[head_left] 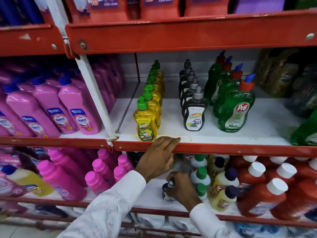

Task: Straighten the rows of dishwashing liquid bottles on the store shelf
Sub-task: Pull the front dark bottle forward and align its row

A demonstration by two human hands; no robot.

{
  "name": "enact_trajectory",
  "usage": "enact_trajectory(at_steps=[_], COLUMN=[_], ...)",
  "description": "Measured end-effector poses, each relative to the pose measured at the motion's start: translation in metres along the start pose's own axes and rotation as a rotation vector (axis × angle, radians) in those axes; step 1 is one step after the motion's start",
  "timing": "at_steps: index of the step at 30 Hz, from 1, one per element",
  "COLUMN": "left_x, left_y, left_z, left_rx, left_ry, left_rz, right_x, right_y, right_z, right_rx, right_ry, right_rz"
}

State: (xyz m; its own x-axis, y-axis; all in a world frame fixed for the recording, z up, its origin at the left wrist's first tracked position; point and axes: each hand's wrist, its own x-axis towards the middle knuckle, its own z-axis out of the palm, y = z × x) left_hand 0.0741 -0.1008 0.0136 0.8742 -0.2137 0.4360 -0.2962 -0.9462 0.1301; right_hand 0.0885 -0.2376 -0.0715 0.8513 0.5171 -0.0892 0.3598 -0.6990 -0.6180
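On the middle shelf point(223, 134) stand three rows of dishwashing bottles running front to back: yellow bottles point(145, 124) with green caps, dark grey bottles point(194, 115) with silver caps, and green Pril bottles point(235, 110) with red-and-blue caps. My left hand point(159, 157) rests on the shelf's red front lip point(223, 148), just below the front yellow bottle, fingers together and empty. One shelf lower, my right hand point(181, 186) grips a dark grey bottle point(167, 191) by its neck, at that shelf's front, beside white bottles with green caps.
Pink Shakti bottles point(51, 109) fill the left bay behind a white upright post point(96, 98). The lower shelf holds pink bottles point(65, 176), cream bottles with dark caps point(223, 186) and red bottles with white caps point(267, 186). A red shelf edge point(171, 36) runs overhead.
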Motion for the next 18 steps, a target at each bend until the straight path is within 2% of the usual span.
enact_trajectory(at_steps=[11, 15, 18], left_x=[-0.003, -0.003, -0.004], left_y=[0.007, 0.012, 0.015], left_z=[0.016, 0.02, 0.02], left_rx=[-0.045, -0.032, -0.002], left_ry=[0.098, 0.131, 0.14], left_rz=[-0.074, -0.129, -0.148], right_x=[-0.075, -0.054, -0.032], right_y=[-0.073, -0.083, -0.084], right_z=[-0.21, -0.246, -0.252], right_rx=[0.201, 0.19, 0.188], right_ry=[0.401, 0.515, 0.538], right_rz=[-0.113, -0.165, -0.203])
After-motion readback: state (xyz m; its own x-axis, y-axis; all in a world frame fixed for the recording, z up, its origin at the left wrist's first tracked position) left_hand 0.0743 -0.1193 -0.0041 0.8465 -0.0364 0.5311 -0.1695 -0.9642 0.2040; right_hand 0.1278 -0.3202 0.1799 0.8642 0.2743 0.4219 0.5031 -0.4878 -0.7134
